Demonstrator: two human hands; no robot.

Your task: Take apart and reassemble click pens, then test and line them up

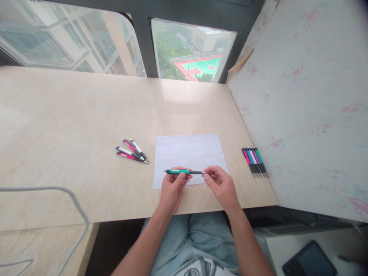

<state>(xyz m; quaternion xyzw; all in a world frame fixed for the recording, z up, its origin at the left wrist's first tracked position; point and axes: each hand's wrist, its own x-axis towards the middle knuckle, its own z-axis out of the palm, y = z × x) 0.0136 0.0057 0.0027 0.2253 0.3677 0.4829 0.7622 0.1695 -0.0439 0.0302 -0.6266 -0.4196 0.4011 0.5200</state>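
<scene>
A green and black pen (176,171) lies crosswise between my hands, above the lower part of a white sheet of paper (186,157). My left hand (174,186) is closed around its green barrel. With thumb and fingers, my right hand (220,184) pinches the silvery tip at the other end. Rows of small marks run along the top of the sheet. Left of the paper, several pink and white pens (131,150) lie in a loose fan. Several pens in various colours (254,161) are lined up side by side at the right.
The pale desk (86,115) reaches back to the windows and ends at a flowered wall (301,115) on the right. A grey cable (69,191) loops at lower left. A dark device (309,260) rests on a white surface at lower right.
</scene>
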